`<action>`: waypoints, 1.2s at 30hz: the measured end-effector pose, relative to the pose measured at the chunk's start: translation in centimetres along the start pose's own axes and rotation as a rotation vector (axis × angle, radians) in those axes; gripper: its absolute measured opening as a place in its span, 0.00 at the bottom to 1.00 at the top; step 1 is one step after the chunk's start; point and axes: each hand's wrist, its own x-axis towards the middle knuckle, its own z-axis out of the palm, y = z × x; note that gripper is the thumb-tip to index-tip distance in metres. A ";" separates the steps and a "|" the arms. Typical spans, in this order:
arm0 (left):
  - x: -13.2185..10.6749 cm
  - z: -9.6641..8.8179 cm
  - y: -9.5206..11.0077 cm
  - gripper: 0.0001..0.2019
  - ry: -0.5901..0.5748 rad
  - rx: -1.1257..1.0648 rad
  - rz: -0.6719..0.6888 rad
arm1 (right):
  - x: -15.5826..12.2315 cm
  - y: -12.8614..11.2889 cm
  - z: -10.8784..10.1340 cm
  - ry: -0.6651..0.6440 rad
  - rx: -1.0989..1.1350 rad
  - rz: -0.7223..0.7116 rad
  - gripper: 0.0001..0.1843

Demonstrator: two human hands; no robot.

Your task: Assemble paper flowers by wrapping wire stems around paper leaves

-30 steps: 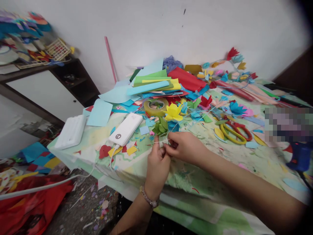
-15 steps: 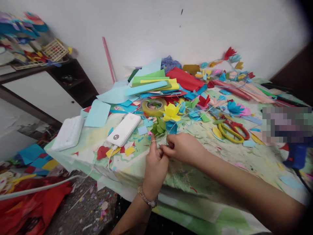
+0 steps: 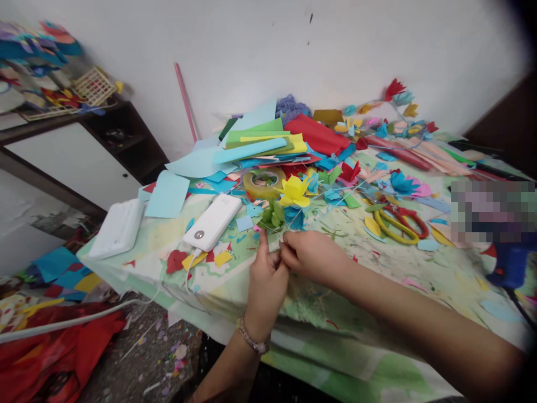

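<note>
My left hand (image 3: 267,280) is closed at the front of the table, its index finger pointing up and its thumb bent in against the other fingers. Pressed close to it, my right hand (image 3: 314,256) pinches with thumb and forefinger. A thin pale string (image 3: 293,220) runs into the fingers of both hands; its end is hidden by them. Just beyond the fingertips lies a bunch of green paper leaves (image 3: 272,215). Beside it are a blue paper flower (image 3: 295,218) and a yellow paper flower (image 3: 295,191) by the string.
A white power bank (image 3: 213,223) with a cable lies left of my hands, near a roll of tape (image 3: 263,182). Yellow and red scissors (image 3: 398,225) and a blue glue gun (image 3: 508,263) lie right. Stacked coloured paper (image 3: 255,146) fills the back.
My right hand has shifted slightly, its fingers now closer against the left hand. The string by the left index finger has moved, and the green leaves have turned a little.
</note>
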 end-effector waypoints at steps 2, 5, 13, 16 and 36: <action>0.1 0.0 0.1 0.42 -0.013 -0.036 -0.013 | -0.1 0.3 0.1 0.057 -0.039 -0.081 0.12; 0.3 0.0 0.2 0.34 -0.030 -0.089 -0.009 | 0.0 0.9 0.5 0.156 -0.102 -0.233 0.12; 0.5 -0.5 -0.1 0.04 0.028 0.365 0.152 | 0.9 2.2 1.5 0.198 -0.167 -0.429 0.10; 0.2 -0.6 0.2 0.08 0.043 0.532 0.207 | 0.9 2.3 1.7 0.226 -0.170 -0.456 0.10; 0.4 -0.9 0.8 0.11 -0.055 0.647 0.255 | 0.9 3.9 1.5 0.341 -0.197 -0.648 0.12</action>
